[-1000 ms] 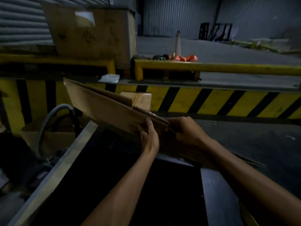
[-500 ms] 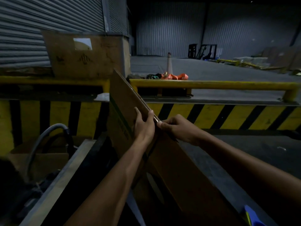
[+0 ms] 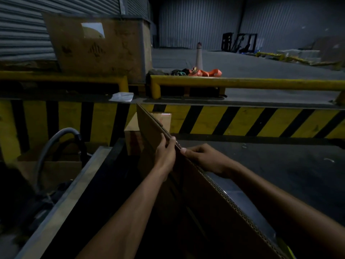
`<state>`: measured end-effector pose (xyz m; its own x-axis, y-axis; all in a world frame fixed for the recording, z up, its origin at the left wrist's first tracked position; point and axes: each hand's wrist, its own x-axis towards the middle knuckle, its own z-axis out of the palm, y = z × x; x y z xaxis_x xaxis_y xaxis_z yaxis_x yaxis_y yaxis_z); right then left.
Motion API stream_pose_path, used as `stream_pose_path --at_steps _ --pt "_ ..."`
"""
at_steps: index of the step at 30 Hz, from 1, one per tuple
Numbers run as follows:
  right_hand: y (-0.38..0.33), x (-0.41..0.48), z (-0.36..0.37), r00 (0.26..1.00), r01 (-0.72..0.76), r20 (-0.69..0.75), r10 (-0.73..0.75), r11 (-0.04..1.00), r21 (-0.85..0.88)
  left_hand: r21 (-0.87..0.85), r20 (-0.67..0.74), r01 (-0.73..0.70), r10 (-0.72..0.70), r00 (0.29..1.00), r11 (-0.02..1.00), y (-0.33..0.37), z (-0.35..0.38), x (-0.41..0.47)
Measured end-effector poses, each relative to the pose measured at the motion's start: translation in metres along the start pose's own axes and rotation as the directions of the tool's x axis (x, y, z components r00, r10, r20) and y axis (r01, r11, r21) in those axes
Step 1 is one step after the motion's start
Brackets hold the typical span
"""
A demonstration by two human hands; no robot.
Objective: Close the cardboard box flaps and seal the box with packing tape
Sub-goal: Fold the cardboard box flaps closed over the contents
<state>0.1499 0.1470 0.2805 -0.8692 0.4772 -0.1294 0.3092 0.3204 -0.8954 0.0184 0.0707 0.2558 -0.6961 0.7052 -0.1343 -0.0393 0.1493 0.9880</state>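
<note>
Since half a second ago, the flattened brown corrugated cardboard box [image 3: 214,200] sits lower against the yellow-and-black striped barrier [image 3: 242,122]. It stands on edge over the dark table [image 3: 289,165], its fluted top edge running diagonally. Left hand [image 3: 165,153] grips that edge, fingers [image 3: 169,142] curled over it. Right hand [image 3: 204,157] pinches the same edge just beside, fingers [image 3: 194,148] bent tight.

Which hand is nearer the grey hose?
Left. The left hand grips the top edge of the cardboard on the side facing the hose. The right hand pinches the same edge from the other side, farther from the hose.
</note>
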Motion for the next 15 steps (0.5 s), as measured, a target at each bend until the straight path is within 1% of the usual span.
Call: stream_pose_path --at_steps 2,4,9,10,15 --pt "0.004 -0.004 -0.002 1.0 -0.006 -0.001 0.006 0.995 0.099 0.003 0.037 0.005 -0.005 0.999 1.0 -0.003 0.0 0.001" --pt "0.005 -0.007 -0.005 1.0 -0.015 -0.008 0.017 0.987 0.162 0.017 0.062 0.005 -0.006 0.998 1.0 -0.005 0.002 0.003" --pt "0.015 -0.003 -0.011 0.999 -0.042 -0.004 0.047 0.936 0.35 0.028 0.05 -0.004 0.003 0.999 1.0 -0.005 0.002 0.009" --pt "0.016 -0.003 -0.009 0.999 -0.044 -0.006 0.049 0.933 0.356 0.018 0.053 -0.007 0.006 0.999 1.0 -0.006 0.0 0.009" --pt "0.009 -0.003 -0.002 1.0 -0.019 0.001 0.02 0.96 0.279 0.022 0.04 -0.036 0.035 0.999 0.999 -0.009 -0.004 0.006"
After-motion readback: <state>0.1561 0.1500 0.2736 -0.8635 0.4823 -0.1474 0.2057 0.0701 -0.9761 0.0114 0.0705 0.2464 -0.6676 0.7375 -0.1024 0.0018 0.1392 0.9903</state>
